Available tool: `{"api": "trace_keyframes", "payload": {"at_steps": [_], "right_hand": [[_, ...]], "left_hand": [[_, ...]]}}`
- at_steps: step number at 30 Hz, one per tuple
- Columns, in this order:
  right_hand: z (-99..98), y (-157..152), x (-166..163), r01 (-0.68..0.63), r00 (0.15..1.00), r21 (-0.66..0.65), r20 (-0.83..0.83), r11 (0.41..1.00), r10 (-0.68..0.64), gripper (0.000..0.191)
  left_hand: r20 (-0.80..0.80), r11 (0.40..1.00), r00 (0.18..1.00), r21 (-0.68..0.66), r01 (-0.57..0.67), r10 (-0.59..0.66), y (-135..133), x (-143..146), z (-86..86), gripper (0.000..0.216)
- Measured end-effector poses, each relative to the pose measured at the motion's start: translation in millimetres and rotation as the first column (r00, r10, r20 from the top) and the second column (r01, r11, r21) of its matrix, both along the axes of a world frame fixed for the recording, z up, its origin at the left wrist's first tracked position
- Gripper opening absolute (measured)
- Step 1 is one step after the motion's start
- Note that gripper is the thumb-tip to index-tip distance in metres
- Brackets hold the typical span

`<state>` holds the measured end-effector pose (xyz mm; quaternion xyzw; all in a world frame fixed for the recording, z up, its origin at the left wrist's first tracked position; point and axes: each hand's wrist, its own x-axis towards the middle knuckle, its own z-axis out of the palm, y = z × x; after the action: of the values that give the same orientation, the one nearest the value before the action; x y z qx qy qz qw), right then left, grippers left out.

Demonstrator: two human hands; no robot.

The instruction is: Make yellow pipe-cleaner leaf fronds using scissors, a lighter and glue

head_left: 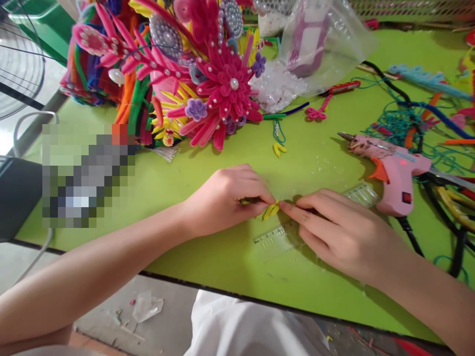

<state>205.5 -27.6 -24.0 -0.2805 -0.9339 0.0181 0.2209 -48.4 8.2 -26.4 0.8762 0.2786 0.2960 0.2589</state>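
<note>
Head view: white clothing point(252, 326) occupies the foreground, below the front edge of the green table point(215, 262).

Markings: the clear ruler point(274, 240) carries graduation lines along one edge; its figures are too small to read. A pale label point(406, 156) is fixed to the pink glue gun point(395, 183); its print is likewise illegible. A red light shows beside the label, and a red switch is set in the handle.

Hand pose: the left forearm crosses the front edge from the left. The left hand point(232, 195) is curled, knuckles up, with thumb and index finger pinched on the yellow piece point(272, 210). The right forearm enters from the front right corner. The right hand point(341, 232) lies partly over the ruler, index finger extended, its tip touching the piece; whether the right thumb also grips cannot be told. Both hands meet at the piece.

Orientation: the yellow piece is located near mid-table, just behind the ruler's left end. Its narrow lobes point toward the front edge and slightly left; the long axis slants accordingly.

Surroundings: the glue gun stands toward the right edge, nozzle directed left. A pink flower arrangement point(222, 84) occupies the back left area.
</note>
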Motion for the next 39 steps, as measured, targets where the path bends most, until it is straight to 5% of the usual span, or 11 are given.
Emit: {"api": "trace_keyframes", "payload": {"at_steps": [10,20,26,32,39], "right_hand": [[3.4,-4,-5,-0.025,0.993,0.089,0.118,0.996,0.014,0.018],[4.5,-4,-9,-0.040,0.992,0.155,0.125,0.987,0.020,0.011],[5.3,-6,-11,-0.028,0.992,0.186,0.126,0.982,0.004,0.018],[3.9,-6,-10,-0.018,0.992,0.181,0.125,0.983,-0.005,0.015],[2.5,-6,-8,0.023,0.992,0.127,0.118,0.992,-0.039,0.013]], "left_hand": [[-0.157,0.995,0.983,-0.025,-0.100,0.095,4,-5,6.6,0.012],[-0.301,0.971,0.925,-0.126,0.203,-0.233,45,-2,20.7,0.021],[-0.364,0.963,0.892,-0.124,0.239,-0.268,59,12,24.8,0.021],[-0.267,0.993,0.962,0.117,-0.022,0.053,19,6,31.0,0.015],[-0.404,0.991,0.908,-0.020,-0.132,0.113,-40,8,27.3,0.023]]}}
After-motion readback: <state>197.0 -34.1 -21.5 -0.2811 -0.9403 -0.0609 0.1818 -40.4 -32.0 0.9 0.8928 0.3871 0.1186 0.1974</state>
